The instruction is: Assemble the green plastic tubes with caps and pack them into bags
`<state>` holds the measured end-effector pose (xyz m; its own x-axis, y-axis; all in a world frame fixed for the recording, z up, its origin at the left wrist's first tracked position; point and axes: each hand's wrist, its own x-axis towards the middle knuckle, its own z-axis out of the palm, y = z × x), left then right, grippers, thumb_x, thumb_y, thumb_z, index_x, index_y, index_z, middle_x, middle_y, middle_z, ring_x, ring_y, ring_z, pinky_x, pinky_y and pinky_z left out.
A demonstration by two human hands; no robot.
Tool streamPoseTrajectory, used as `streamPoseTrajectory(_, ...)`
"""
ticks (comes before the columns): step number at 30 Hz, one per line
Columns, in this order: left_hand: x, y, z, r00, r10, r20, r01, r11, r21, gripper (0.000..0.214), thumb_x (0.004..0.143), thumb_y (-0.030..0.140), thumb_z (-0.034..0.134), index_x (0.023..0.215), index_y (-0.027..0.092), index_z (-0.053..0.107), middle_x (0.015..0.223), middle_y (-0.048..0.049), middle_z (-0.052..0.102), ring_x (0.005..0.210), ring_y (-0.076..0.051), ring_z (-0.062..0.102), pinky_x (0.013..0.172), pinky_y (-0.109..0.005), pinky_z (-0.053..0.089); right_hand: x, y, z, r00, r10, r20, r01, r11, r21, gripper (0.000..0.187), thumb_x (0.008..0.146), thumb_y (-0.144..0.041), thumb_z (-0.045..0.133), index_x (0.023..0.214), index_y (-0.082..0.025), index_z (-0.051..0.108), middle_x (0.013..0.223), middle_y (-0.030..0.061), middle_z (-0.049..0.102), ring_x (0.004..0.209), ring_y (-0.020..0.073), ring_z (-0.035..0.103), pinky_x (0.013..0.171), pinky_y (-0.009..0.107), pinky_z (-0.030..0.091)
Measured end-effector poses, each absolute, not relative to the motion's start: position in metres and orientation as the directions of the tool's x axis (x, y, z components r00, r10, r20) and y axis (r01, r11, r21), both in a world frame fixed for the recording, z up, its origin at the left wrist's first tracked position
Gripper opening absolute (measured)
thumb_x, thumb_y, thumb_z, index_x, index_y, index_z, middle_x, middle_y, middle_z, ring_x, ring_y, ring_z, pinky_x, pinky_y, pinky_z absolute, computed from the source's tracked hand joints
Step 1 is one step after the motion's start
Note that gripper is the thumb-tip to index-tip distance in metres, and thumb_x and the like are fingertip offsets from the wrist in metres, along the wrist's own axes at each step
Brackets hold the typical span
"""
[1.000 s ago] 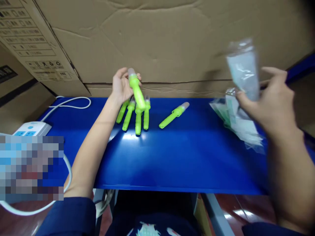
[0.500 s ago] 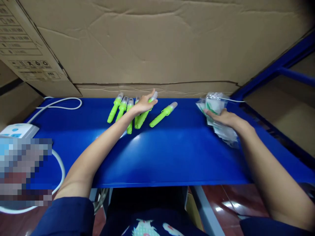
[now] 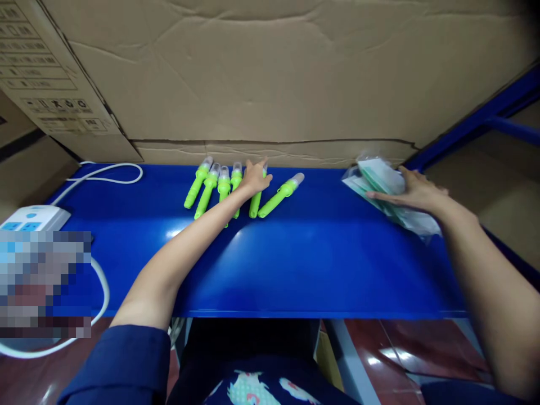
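Note:
On the blue table lies a row of several lime-green sticks with clear caps. My left hand is over the row's right part, its fingers around the upper end of one lime-green stick; its cap is partly hidden. To the right of that lies another stick, tilted, its cap pointing up and right. The other sticks lie side by side to the left, one partly behind my forearm. At the right, my right hand grips a loose pile of clear plastic packets with green-and-white contents, thumb across the top.
A tall cardboard sheet stands along the table's back edge. On the left are a white power strip and a looping white cable. A blue metal frame rises at the right. A blurred-out patch covers the lower left.
The stick under my left hand has turned straighter and moved apart from its left neighbour. My right hand has shifted right, and the plastic packets have shifted and tilted with it.

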<state>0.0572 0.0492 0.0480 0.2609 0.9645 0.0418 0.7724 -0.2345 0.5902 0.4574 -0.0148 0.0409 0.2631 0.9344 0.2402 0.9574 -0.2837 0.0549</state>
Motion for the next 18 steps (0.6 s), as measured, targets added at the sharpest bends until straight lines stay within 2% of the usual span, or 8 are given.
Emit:
streamPoseTrajectory(1,0.059,0.048,0.048,0.249,0.968,0.031,0.78,-0.22,0.586,0.073,0.098,0.024,0.06,0.165,0.014,0.032,0.164,-0.021,0.039,0.153,-0.034,0.04,0.124,-0.04,0.036,0.448,-0.016,0.044,0.235,0.94,0.246,0.967,-0.252,0.042,0.085,0.089,-0.066,0.066,0.155,-0.016,0.048,0.149,0.0303,0.053,0.139,0.043,0.053,0.109,0.061,0.041)
streamPoseTrajectory(3,0.061,0.044,0.048,0.243,0.97,0.017,0.806,-0.212,0.553,0.077,0.097,0.024,0.062,0.166,0.017,0.028,0.168,-0.0233,0.028,0.15,-0.035,0.045,0.122,-0.041,0.039,0.42,-0.018,0.048,0.064,0.935,0.348,0.997,-0.071,0.008,0.076,0.093,-0.058,0.063,0.151,-0.011,0.05,0.155,0.0302,0.048,0.149,0.0404,0.042,0.119,0.059,0.032)
streamPoseTrajectory(6,0.063,0.037,0.049,0.234,0.972,0.028,0.865,-0.222,0.451,0.07,0.098,0.024,0.06,0.162,0.013,0.034,0.168,-0.0259,0.025,0.147,-0.037,0.048,0.117,-0.042,0.044,0.366,-0.015,0.048,-0.273,0.878,0.393,0.95,0.31,-0.031,0.059,0.098,-0.044,0.056,0.142,-0.005,0.057,0.154,0.029,0.049,0.145,0.0361,0.048,0.12,0.048,0.038)
streamPoseTrajectory(10,0.062,0.031,0.048,0.234,0.963,0.135,0.927,-0.263,0.266,0.049,0.102,0.018,0.044,0.15,0.015,0.052,0.159,-0.0225,0.04,0.141,-0.035,0.051,0.11,-0.045,0.047,0.292,-0.008,0.042,-0.644,0.71,0.286,0.758,0.643,0.11,0.051,0.096,-0.018,0.051,0.148,-0.02,0.056,0.16,0.0159,0.048,0.139,0.0322,0.054,0.106,0.049,0.048)
streamPoseTrajectory(12,0.057,0.03,0.047,0.271,0.941,0.204,0.934,-0.308,0.18,0.048,0.101,0.014,0.038,0.145,0.015,0.059,0.156,-0.0219,0.045,0.142,-0.036,0.048,0.114,-0.051,0.042,0.263,-0.004,0.04,-0.724,0.649,0.236,0.69,0.691,0.217,0.052,0.094,-0.011,0.052,0.145,-0.02,0.06,0.158,0.0157,0.05,0.136,0.0336,0.054,0.1,0.048,0.047)
streamPoseTrajectory(14,0.049,0.03,0.046,0.3,0.923,0.243,0.933,-0.336,0.125,0.047,0.1,0.014,0.037,0.135,0.011,0.067,0.155,-0.0241,0.047,0.143,-0.037,0.045,0.12,-0.056,0.032,0.244,-0.001,0.039,-0.764,0.618,0.186,0.643,0.708,0.292,0.042,0.095,-0.01,0.05,0.133,-0.018,0.068,0.145,0.0156,0.063,0.127,0.032,0.058,0.092,0.043,0.045)
streamPoseTrajectory(16,0.039,0.03,0.044,0.303,0.917,0.258,0.936,-0.337,0.099,0.043,0.099,0.019,0.042,0.128,0.009,0.072,0.156,-0.0249,0.047,0.147,-0.039,0.041,0.126,-0.061,0.019,0.233,0.002,0.04,-0.776,0.614,0.141,0.621,0.707,0.34,0.031,0.097,-0.01,0.049,0.116,-0.016,0.074,0.122,0.0154,0.074,0.112,0.0303,0.061,0.084,0.04,0.042)
streamPoseTrajectory(18,0.029,0.03,0.044,0.281,0.926,0.252,0.946,-0.311,0.089,0.042,0.096,0.032,0.054,0.131,0.016,0.071,0.159,-0.021,0.046,0.153,-0.042,0.032,0.126,-0.07,0.006,0.229,0.003,0.041,-0.774,0.617,0.143,0.623,0.701,0.348,0.027,0.097,-0.009,0.05,0.107,-0.016,0.074,0.109,0.0148,0.077,0.104,0.0298,0.062,0.081,0.04,0.041)
